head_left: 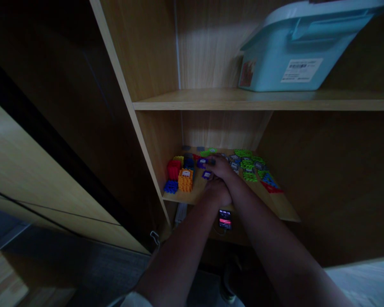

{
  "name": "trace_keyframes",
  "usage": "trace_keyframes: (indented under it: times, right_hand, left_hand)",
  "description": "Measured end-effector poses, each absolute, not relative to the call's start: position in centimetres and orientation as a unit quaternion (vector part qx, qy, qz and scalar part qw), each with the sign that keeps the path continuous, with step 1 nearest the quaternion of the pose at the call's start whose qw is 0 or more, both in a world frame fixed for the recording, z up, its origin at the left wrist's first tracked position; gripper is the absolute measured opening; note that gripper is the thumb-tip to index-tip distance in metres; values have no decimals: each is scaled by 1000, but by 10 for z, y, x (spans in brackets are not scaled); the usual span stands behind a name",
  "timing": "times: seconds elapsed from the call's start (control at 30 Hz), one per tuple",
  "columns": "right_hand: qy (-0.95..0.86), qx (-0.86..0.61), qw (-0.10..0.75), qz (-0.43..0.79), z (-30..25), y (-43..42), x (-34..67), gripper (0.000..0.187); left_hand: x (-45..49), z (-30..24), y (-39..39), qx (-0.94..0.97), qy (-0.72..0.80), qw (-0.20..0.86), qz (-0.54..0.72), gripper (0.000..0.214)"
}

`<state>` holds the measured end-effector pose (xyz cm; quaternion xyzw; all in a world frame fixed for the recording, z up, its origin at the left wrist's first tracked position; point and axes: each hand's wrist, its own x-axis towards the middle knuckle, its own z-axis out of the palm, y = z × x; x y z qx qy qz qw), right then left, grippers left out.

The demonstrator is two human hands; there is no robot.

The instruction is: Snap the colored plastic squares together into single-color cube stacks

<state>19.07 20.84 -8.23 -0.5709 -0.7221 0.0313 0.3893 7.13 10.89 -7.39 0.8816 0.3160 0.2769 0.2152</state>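
Note:
Both my hands reach into a low wooden shelf (pixel 195 194) covered with small plastic puzzle pieces. My right hand (pixel 222 168) lies over my left hand (pixel 218 191), its fingers closed around a purple piece (pixel 202 162). A second purple piece (pixel 207 174) lies just under the hands. My left hand is curled beneath the right one, and its fingers are hidden. Assembled cubes stand at the shelf's left: a red cube (pixel 173 169), an orange cube (pixel 185 179) and a flat blue piece (pixel 170 186).
Green pieces (pixel 248 164), grey, blue and red pieces lie spread over the shelf's right side. A light blue lidded bin (pixel 294 51) sits on the shelf above. A small device with a lit screen (pixel 225 218) hangs below the shelf edge. A dark panel stands at left.

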Motion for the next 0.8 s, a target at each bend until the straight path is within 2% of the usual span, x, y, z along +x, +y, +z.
trace_keyframes:
  times: [0.2, 0.33, 0.47, 0.53, 0.63, 0.8]
  right_hand:
    - [-718, -571, 396, 38, -80, 207, 188, 30]
    - [-655, -577, 488, 8, -67, 196, 188, 29]
    - [-597, -567, 565, -55, -51, 163, 202, 35]
    - [-602, -579, 544, -80, -49, 140, 214, 33]
    - [-645, -594, 468, -114, -61, 106, 232, 28]
    - [-666, -626, 380, -142, -87, 80, 240, 20]
  left_hand:
    - [72, -76, 111, 879, 316, 215, 284, 32]
    - [74, -78, 111, 878, 316, 215, 289, 31]
    - [73, -75, 107, 871, 331, 184, 312, 42]
    - [71, -72, 103, 862, 360, 142, 328, 40]
    - [66, -67, 95, 844, 403, 103, 338, 35]
    - [56, -63, 83, 780, 527, 37, 335, 38]
